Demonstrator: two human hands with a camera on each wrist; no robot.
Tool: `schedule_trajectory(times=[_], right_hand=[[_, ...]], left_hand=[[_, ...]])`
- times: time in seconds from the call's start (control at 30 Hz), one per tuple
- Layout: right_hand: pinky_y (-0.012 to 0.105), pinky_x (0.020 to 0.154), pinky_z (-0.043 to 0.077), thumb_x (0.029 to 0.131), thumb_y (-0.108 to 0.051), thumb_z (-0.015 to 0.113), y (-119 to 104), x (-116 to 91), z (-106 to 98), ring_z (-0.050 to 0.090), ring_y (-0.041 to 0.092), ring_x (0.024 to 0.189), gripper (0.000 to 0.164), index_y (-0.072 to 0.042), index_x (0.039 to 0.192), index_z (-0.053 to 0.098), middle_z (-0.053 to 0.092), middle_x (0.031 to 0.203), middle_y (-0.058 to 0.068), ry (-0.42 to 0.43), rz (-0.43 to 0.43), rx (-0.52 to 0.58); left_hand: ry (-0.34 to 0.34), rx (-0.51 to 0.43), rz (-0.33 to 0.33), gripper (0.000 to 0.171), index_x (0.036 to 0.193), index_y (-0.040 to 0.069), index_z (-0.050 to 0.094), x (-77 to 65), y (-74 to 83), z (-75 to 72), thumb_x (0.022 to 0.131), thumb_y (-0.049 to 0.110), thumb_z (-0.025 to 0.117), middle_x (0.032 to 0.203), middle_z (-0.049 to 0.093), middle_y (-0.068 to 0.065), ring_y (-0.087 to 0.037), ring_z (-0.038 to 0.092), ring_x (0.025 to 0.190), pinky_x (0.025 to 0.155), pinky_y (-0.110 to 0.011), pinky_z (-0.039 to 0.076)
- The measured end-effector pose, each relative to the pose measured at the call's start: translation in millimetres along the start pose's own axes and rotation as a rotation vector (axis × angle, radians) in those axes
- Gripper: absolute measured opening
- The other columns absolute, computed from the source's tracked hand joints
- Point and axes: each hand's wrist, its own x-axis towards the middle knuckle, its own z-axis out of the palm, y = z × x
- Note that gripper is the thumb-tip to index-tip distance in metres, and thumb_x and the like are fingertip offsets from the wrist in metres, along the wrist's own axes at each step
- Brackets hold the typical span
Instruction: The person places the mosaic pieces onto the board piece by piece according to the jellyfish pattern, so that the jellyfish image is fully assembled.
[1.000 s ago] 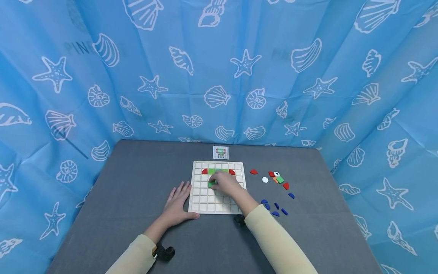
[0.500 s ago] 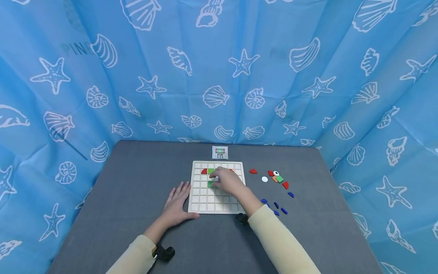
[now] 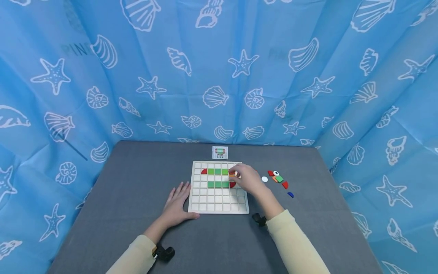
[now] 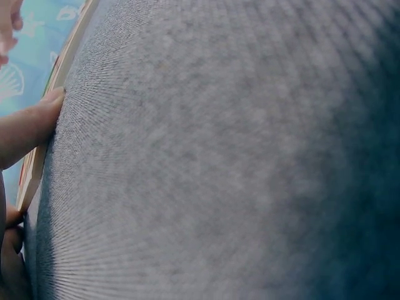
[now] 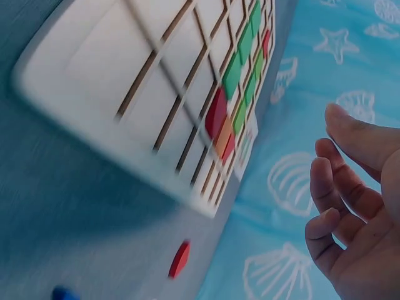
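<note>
Gridded board (image 3: 206, 199), white, lying flat on the tabletop (image 3: 119, 198) between the two hands. Upper row of inlay, left to right: red end piece (image 3: 204, 171), three green squares (image 3: 218, 171), second red end piece (image 5: 230, 149). Lower row: three more green squares (image 3: 218, 184), with a dark-red piece (image 5: 216, 114) at the right end. Orange piece (image 5: 224, 139) set between the two right-hand reds.

Right-hand grip (image 3: 249, 179): released, fingers loosely bent, nothing held, above the board's right side. Left-hand grip (image 3: 176, 205): fingers extended, not clasping; fingertips along the left edge, thumb against the near edge.

Loose on the tabletop, right of the board: white disc (image 3: 265, 179); ring-like white piece (image 3: 276, 173) with dark centre, beside red, orange and green pieces; blue piece (image 3: 290, 194) nearer.

Beyond the board: small patterned card (image 3: 220, 152). Behind: blue curtain (image 3: 202, 80), white shell and starfish print.
</note>
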Motion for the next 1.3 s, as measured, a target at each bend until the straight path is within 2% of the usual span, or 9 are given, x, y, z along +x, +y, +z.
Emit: schedule_trajectory(times=[0.3,0.53,0.73,0.93,1.07,1.3], right_hand=[[0.034,0.068,0.049,0.09,-0.016,0.077,41,-34,-15,0.057,0.017,0.081,0.028,-0.009,0.118,0.074,0.069,0.112,0.007,0.053,0.118,0.027],[0.034,0.066,0.047,0.09,-0.011,0.076,81,-56,-27,0.058,0.019,0.079,0.026,-0.006,0.116,0.074,0.07,0.104,0.01,0.093,0.174,0.021],[0.037,0.067,0.045,0.09,-0.007,0.075,113,-70,-34,0.055,0.019,0.077,0.025,-0.002,0.114,0.074,0.065,0.095,0.011,0.092,0.216,0.033],[0.042,0.07,0.046,0.089,-0.007,0.075,136,-82,-44,0.056,0.025,0.081,0.028,-0.001,0.116,0.072,0.065,0.104,0.019,0.066,0.305,0.008],[0.05,0.078,0.047,0.088,-0.005,0.076,145,-87,-51,0.056,0.032,0.09,0.034,0.002,0.121,0.069,0.062,0.114,0.025,0.009,0.331,-0.013],[0.044,0.073,0.044,0.09,-0.006,0.074,152,-88,-51,0.051,0.028,0.086,0.031,0.002,0.119,0.07,0.06,0.102,0.019,-0.067,0.381,-0.016]], left_hand=[[-0.021,0.003,0.008,0.125,0.163,0.011,0.016,-3.1,-1.5,4.1,0.072,0.073,0.076,0.17,0.011,-0.009,-0.031,0.002,0.158,0.124,-0.057,0.003],[-0.003,-0.022,0.016,0.124,0.162,0.01,0.018,-0.1,1.7,2.2,0.071,0.07,0.077,0.17,0.013,-0.009,-0.031,0.003,0.158,0.124,-0.058,0.003],[-0.008,-0.009,0.012,0.125,0.162,0.01,0.017,-1.1,-0.2,1.6,0.072,0.071,0.077,0.17,0.012,-0.009,-0.031,0.002,0.158,0.124,-0.057,0.002],[0.001,-0.008,0.013,0.124,0.162,0.011,0.018,-1.0,0.1,1.7,0.071,0.072,0.076,0.17,0.013,-0.008,-0.031,0.003,0.158,0.124,-0.057,0.003],[0.005,-0.008,0.01,0.124,0.162,0.01,0.019,-0.4,0.7,1.3,0.071,0.072,0.077,0.17,0.014,-0.009,-0.031,0.003,0.158,0.124,-0.057,0.003],[0.002,-0.019,0.015,0.123,0.162,0.01,0.019,-1.4,-0.3,-0.9,0.072,0.07,0.077,0.17,0.014,-0.009,-0.032,0.004,0.158,0.124,-0.058,0.004]])
